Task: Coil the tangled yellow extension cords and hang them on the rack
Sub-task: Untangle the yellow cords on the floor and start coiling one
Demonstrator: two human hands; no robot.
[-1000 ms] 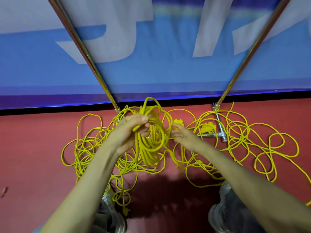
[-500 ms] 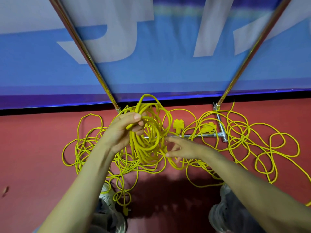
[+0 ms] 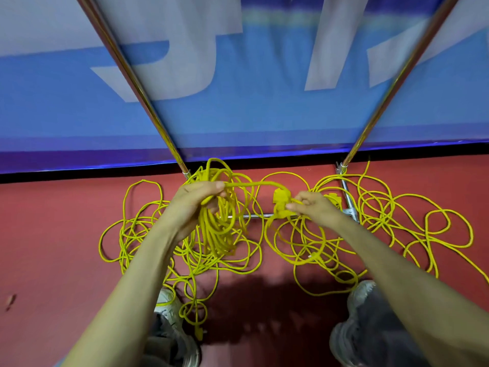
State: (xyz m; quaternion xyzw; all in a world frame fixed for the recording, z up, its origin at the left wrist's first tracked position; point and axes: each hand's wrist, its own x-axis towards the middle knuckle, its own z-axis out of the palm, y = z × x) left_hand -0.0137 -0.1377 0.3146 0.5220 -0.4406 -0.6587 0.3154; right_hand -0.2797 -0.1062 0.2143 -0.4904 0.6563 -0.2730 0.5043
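My left hand (image 3: 195, 205) grips a bundle of coiled yellow cord (image 3: 219, 229) that hangs down from its fist. One strand runs from that fist to the right, to a yellow plug end (image 3: 281, 205). My right hand (image 3: 312, 207) pinches the cord at that plug. Tangled yellow extension cords (image 3: 391, 223) lie spread over the red floor on both sides and under my arms. The rack shows as two slanted metal poles (image 3: 137, 86) and a base bar (image 3: 251, 215) on the floor behind the cords.
A blue and white banner (image 3: 264, 115) stands behind the rack. My two shoes (image 3: 370, 327) are at the bottom, with cord loops around the left one. A second yellow plug (image 3: 199, 333) lies on the floor near the left shoe.
My right hand rose from the floor tangle and took hold of the cord at the yellow plug, lifting it. A strand now stretches between both hands. The left hand kept its coil.
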